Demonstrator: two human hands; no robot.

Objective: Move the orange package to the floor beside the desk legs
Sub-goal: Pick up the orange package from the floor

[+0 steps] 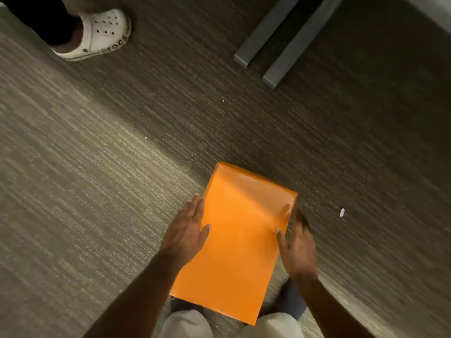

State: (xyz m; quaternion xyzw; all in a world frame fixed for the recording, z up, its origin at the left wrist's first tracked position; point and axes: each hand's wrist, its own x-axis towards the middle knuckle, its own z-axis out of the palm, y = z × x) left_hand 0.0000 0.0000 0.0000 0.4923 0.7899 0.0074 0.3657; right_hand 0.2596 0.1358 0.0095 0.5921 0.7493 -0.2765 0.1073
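A flat orange package (238, 242) hangs above the carpet in the lower middle of the head view, held between both hands. My left hand (186, 234) presses its left edge, thumb lying on the top face. My right hand (296, 247) grips its right edge, thumb on top, fingers blurred along the side. Two grey metal desk legs (275, 47) lie on the floor at the upper right, well beyond the package. My knees in light trousers show below the package.
Grey striped carpet (122, 191) covers the floor. Another person's foot in a white clog (100, 32) stands at the upper left. A small white scrap (342, 212) lies on the carpet right of the package. A pale desk edge (436, 11) fills the top right corner.
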